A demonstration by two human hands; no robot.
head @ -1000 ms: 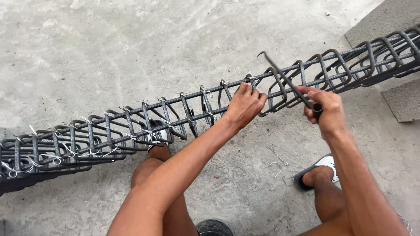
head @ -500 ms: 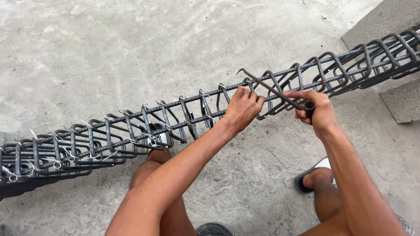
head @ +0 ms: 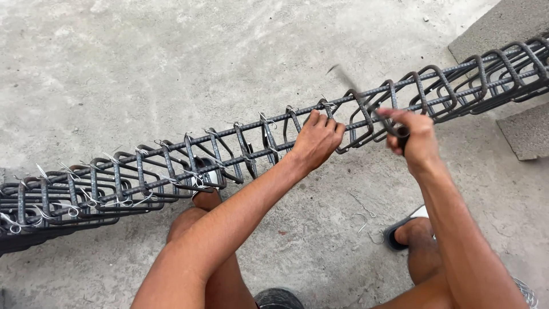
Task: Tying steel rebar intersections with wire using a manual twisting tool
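A long rebar cage (head: 171, 171), made of dark steel bars wrapped by square stirrups, runs diagonally from the lower left of the frame to the upper right, raised just above a grey concrete floor (head: 143, 57). Thin silvery tie wires (head: 197, 180) stick out at many of the joints along its left half. Near the centre of the frame, the person's left hand (head: 315, 140) rests on top of the cage, fingers curled down around one of the upper bars and closed on it. Just to its right, the right hand (head: 414, 137) is closed in a fist around the dark handle of a hooked tying tool (head: 366, 100), whose thin metal shaft slants up and left over the cage (its tip is blurred, so where it meets the bars cannot be told). At the upper right, the cage's far end lies across a grey concrete block (head: 492, 28), with a second block (head: 526, 134) just below it. Toward the bottom of the frame, both bare knees show, a sandalled foot (head: 409, 229) stands at lower right, and loose bent wire pieces (head: 363, 213) lie on the floor beside it.
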